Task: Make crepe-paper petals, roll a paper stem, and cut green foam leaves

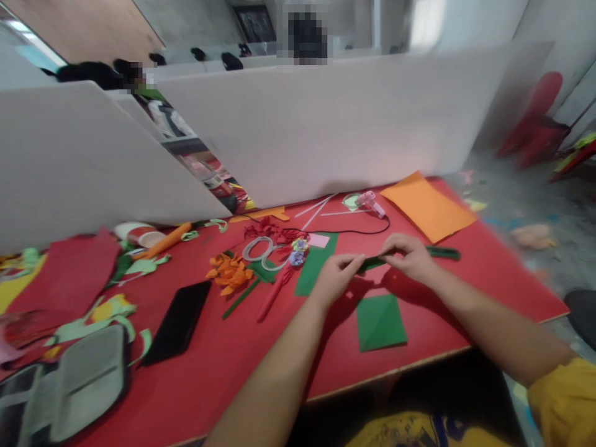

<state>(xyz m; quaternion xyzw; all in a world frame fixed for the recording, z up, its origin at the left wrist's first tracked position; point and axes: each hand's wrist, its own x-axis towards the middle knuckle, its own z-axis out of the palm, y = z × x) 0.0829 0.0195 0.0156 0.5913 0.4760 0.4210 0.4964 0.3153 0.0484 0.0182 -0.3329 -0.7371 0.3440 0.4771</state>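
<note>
Between my two hands, just above the red table, is a narrow dark green folded piece (371, 264), which looks like paper. My left hand (342, 276) pinches its left end between thumb and fingers. At the other end, my right hand (407, 254) closes its fingertips on it. Below my hands lies a green paper square (382, 323) with faint crease lines. Beyond my right hand, a long green tool handle (444, 252) lies partly hidden. A larger green sheet (316, 267) rests left of my left hand.
A pink glue gun (370, 203) with a black cord and an orange sheet (426, 208) lie at the back. Leftward are an orange paper flower (230, 273), a wire coil (258, 249), a black phone (179, 323) and a grey case (93, 379). White panels (326, 124) border the table.
</note>
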